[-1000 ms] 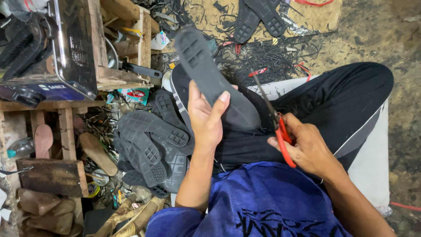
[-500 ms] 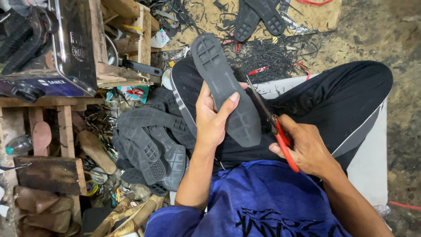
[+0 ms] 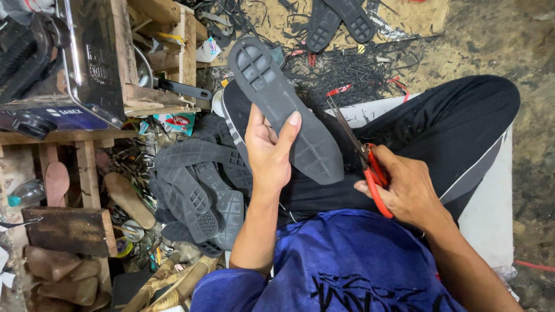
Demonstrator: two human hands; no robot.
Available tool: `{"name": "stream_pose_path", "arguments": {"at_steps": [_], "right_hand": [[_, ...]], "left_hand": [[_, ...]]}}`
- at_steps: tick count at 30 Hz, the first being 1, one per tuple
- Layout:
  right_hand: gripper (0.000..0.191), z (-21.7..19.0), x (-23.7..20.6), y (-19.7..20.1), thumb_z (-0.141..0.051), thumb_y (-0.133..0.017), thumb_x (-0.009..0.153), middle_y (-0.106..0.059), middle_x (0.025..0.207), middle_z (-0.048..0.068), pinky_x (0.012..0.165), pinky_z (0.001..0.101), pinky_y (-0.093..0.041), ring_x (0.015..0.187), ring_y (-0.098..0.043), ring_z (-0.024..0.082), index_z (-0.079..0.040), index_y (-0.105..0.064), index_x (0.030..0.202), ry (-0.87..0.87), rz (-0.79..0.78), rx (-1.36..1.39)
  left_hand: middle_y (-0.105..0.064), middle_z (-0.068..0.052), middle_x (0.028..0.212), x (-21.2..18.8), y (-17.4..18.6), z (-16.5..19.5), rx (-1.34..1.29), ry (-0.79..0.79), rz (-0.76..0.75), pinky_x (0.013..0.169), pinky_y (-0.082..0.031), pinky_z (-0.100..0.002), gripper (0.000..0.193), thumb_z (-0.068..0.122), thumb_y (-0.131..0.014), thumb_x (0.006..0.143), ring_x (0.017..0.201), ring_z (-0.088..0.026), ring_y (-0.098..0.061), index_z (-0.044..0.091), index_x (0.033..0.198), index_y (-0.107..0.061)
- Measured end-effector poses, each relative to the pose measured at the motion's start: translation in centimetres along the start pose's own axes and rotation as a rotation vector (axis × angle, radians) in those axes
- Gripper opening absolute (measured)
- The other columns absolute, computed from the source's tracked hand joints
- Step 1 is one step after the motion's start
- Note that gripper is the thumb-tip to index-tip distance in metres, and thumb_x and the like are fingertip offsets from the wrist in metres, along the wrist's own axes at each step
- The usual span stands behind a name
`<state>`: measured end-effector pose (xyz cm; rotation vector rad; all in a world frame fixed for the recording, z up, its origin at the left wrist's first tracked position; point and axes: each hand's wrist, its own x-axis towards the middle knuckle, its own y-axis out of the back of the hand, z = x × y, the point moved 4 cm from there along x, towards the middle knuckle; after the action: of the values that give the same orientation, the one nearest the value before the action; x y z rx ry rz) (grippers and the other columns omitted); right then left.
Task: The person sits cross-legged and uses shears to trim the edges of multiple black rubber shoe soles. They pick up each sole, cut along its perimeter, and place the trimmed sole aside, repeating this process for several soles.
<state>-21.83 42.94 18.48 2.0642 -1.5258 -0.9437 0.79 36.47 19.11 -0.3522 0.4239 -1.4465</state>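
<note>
The left hand (image 3: 267, 151) grips a dark grey rubber shoe sole (image 3: 283, 107) near its middle, thumb laid across the tread face and fingers wrapped behind, so that the sole stands tilted above the lap with its heel end pointing up and away and its broader toe end low, toward the right hand. The right hand (image 3: 407, 188) is closed around the red handles of a pair of scissors (image 3: 361, 159), fingers through the loops; the thin dark blades point up and away, just beside the lower right edge of the sole, and whether they touch the rubber cannot be told. Both hands are held over the person's black trousers (image 3: 457, 124), with a blue shirt (image 3: 347, 266) at the bottom of the view. The person sits on a pale mat (image 3: 491, 214) laid on the dirt ground. To the left of the left forearm lies a heap of similar grey soles (image 3: 199, 190), treads up and overlapping. Further out, black rubber trimmings (image 3: 358, 72) are scattered on the ground, and two more dark soles (image 3: 338, 20) lie on a piece of cardboard beyond them. At far left stands a rough wooden bench (image 3: 75, 138) carrying a metal machine (image 3: 87, 58), with wooden shoe lasts (image 3: 128, 199) lying below it among scraps.
</note>
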Motion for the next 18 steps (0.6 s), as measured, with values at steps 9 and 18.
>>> {"name": "stream_pose_path", "arguments": {"at_steps": [9, 18], "right_hand": [[0.062, -0.5, 0.3, 0.0, -0.045, -0.084, 0.068, -0.067, 0.073, 0.013, 0.062, 0.0458, -0.049, 0.067, -0.066, 0.037, -0.007, -0.064, 0.113, 0.070, 0.011, -0.054], [0.065, -0.7, 0.4, 0.6, -0.052, -0.084, 0.067, -0.065, 0.068, 0.013, 0.061, 0.0457, -0.049, 0.064, -0.065, 0.036, -0.008, -0.066, 0.111, 0.085, 0.069, -0.182]], "left_hand": [[-0.068, -0.008, 0.119, -0.2, -0.6, -0.1, 0.120, -0.008, -0.005, 0.095, -0.054, -0.026, 0.045, -0.003, -0.068, 0.100, 0.107, -0.011, -0.065, -0.001, 0.139, -0.047], [-0.067, -0.007, 0.118, -0.4, -0.9, -0.3, 0.131, 0.013, -0.023, 0.092, -0.053, -0.025, 0.046, -0.003, -0.068, 0.100, 0.104, -0.010, -0.065, -0.002, 0.141, -0.046]]}}
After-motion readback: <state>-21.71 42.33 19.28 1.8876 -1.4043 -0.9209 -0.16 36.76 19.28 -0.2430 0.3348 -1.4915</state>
